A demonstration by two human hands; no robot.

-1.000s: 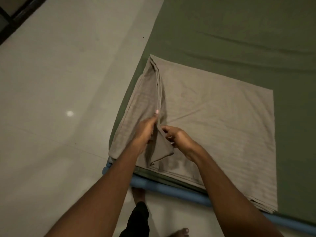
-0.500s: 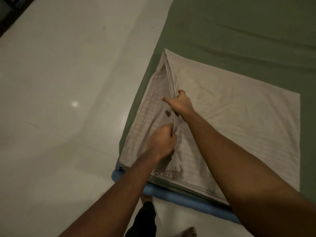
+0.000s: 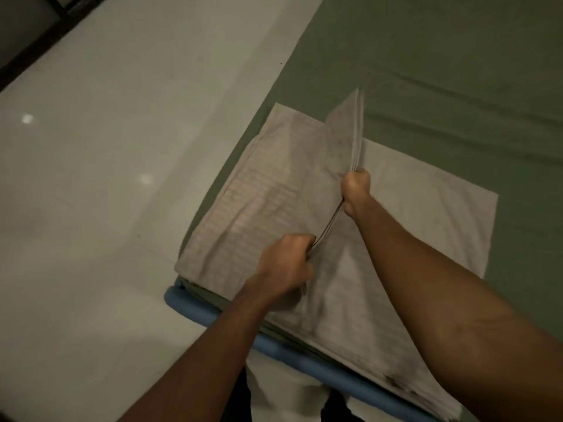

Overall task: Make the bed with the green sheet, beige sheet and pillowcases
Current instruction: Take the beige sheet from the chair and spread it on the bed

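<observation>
Left hand (image 3: 286,263) and right hand (image 3: 355,190) each have a closed grip on the beige sheet (image 3: 426,214). Its top layers are now lifted higher, so unfolding across the green sheet (image 3: 441,71) looks begun.

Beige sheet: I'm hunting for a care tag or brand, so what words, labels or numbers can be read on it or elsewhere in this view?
None. The beige sheet shows only faint woven stripes; the green sheet, blue bed edge and floor carry no print.
</observation>
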